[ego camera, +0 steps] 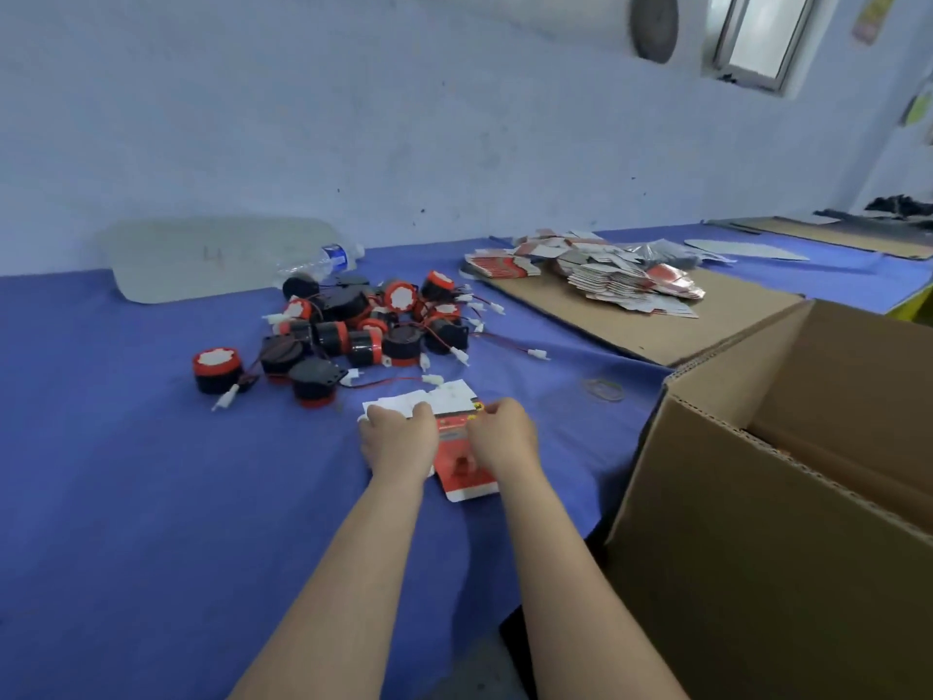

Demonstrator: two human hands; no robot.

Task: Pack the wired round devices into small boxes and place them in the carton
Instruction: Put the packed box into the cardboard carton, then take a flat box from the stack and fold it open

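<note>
At the far left one device (pixel 218 371) sits apart; just right of it the heap of wired round devices (pixel 363 320) lies on the blue cloth (pixel 126 497), leads and white plugs trailing toward the person; none is boxed here.

The step in hand looks to be making up a box, not packing. The left hand (pixel 399 437) reaches forward, palm down, fingers curled over the white flap end of the small box (pixel 462 472), which lies flat and unfolded on the cloth; the right hand (pixel 502 437), close beside it, curls its fingers over the far edge of the red printed panel, so both hands grip the one blank. The forearms run nearly parallel.

The next move likely calls for squaring the blank open and tucking one end shut, then taking a device with its wire coiled.

Farther right, the pile of flat box blanks (pixel 606 280) waits on cardboard; at the right edge stands the open carton (pixel 732 522), its inside mostly hidden.
</note>
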